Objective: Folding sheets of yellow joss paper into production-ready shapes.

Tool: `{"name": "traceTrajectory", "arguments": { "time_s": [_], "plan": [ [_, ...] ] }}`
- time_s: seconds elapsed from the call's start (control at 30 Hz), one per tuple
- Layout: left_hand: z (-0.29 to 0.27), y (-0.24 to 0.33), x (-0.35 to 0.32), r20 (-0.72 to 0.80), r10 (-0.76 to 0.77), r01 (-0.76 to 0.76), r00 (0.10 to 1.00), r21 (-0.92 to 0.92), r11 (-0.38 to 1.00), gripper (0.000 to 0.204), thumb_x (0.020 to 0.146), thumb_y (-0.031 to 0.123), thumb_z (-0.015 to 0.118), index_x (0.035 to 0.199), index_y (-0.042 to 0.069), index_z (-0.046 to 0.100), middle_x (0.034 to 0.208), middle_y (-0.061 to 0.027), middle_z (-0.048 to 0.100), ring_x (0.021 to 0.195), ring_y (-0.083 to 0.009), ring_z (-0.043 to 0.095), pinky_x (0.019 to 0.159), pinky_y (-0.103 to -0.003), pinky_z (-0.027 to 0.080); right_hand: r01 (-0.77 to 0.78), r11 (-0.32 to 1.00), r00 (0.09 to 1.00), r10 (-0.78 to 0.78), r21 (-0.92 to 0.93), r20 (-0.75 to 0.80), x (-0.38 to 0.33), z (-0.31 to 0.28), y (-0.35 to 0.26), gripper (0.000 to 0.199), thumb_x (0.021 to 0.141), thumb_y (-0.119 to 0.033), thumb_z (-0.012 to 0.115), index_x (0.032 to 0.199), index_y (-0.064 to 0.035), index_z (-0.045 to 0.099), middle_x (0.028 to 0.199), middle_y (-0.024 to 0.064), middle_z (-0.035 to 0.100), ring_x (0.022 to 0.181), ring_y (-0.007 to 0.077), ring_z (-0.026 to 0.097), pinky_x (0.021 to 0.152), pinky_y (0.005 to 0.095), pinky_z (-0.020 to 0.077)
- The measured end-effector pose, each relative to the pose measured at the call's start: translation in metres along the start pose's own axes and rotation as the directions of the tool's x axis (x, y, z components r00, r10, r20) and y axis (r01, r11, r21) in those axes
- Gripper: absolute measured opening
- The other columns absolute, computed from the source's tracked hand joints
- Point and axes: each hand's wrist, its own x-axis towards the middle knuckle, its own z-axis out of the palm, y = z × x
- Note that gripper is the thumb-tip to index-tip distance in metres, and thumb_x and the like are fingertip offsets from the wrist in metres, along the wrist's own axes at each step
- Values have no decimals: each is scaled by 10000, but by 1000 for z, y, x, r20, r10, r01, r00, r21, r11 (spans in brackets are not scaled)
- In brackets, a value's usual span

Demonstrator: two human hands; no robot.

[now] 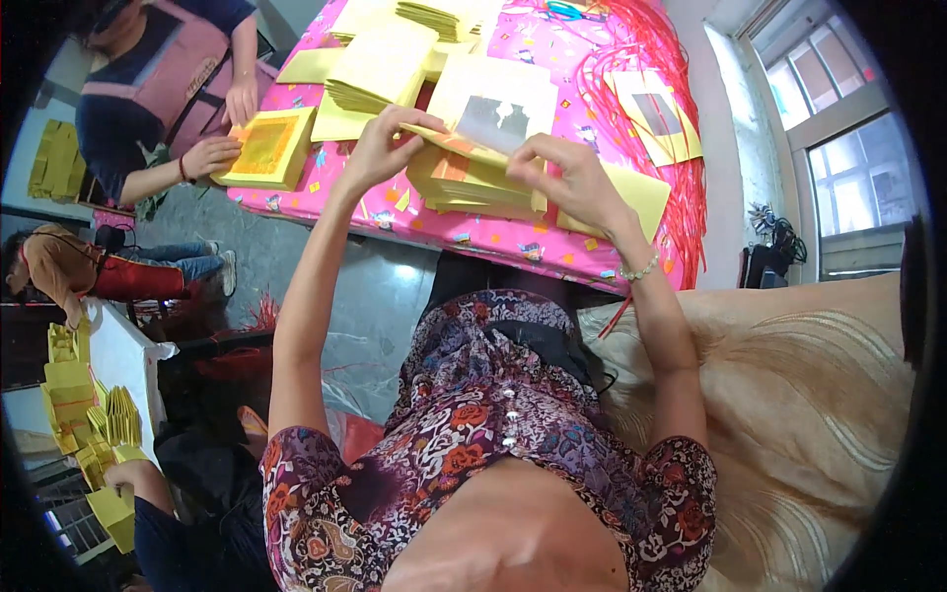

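Note:
My left hand (383, 148) pinches the left end of a yellow paper sheet (459, 144), thumb below and fingers on top. The sheet's near edge is raised over a thick stack of yellow paper (478, 189). At the opposite end my right hand (572, 183) is closed, fingers curled at the sheet's corner; its fingertips partly hide what they grip. Just beyond lies a pale yellow sheet with a silver-grey square (495, 116). Another yellow sheet (631, 202) lies flat under and beside my right hand.
The table has a pink patterned cover (345, 212). Red strings (641, 44), blue-handled scissors (564, 11) and folded yellow stacks (383, 64) lie on it. At left, a co-worker's hands (225, 148) rest on a yellow block (264, 148). Other people handle yellow paper at a white table (133, 355).

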Motion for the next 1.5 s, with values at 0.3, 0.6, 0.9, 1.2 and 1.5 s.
{"name": "traceTrajectory", "arguments": {
  "time_s": [0.3, 0.6, 0.9, 1.2, 1.5],
  "plan": [
    [9, 37, -21, -16, -174, 169, 985, -157, 973, 188, 837, 198, 700, 938, 40, 724, 779, -17, 692, 699, -79, 541, 662, -264, 439, 89, 966, 984, -123, -241, -129, -23, 7, 39, 289, 791, -105, 707, 1058, -50, 612, 1047, 116, 609, 1001, 307, 588, 871, 385, 475],
    [-9, 79, -44, 378, -101, 263, 920, -405, 876, 458, 755, 345, 752, 1117, 82, 650, 908, 23, 652, 816, -78, 544, 734, -264, 420, 0, 1000, 966, 1, 5, -257, -61, 17, 27, 194, 815, -12, 645, 1006, -17, 611, 876, 133, 623, 769, 289, 621, 688, 359, 484],
    [32, 84, -53, -51, -145, 136, 988, -142, 980, 304, 763, 239, 773, 977, 38, 692, 932, -91, 677, 851, -178, 621, 764, -329, 470, -266, 943, 933, 304, 202, -192, -64, 18, 24, 182, 879, -135, 629, 1003, -5, 661, 841, 118, 644, 788, 188, 628, 690, 318, 481],
    [54, 64, -25, -192, -403, 370, 895, -186, 910, 381, 826, 388, 693, 999, 48, 691, 708, -76, 685, 611, -136, 639, 536, -284, 466, -201, 964, 823, 71, -172, -563, -56, 39, 53, 291, 894, -263, 660, 982, 14, 670, 730, 8, 608, 589, 79, 520, 592, 222, 484],
    [40, 52, -6, -63, -467, 459, 882, -104, 882, 809, 737, 421, 754, 1307, -43, 416, 1127, -229, 605, 982, -292, 629, 803, -358, 512, -212, 763, 820, 479, 610, -314, -48, 47, 46, 294, 935, -232, 601, 1082, 20, 640, 918, 45, 678, 734, 65, 584, 648, 256, 515]
  ]
}}
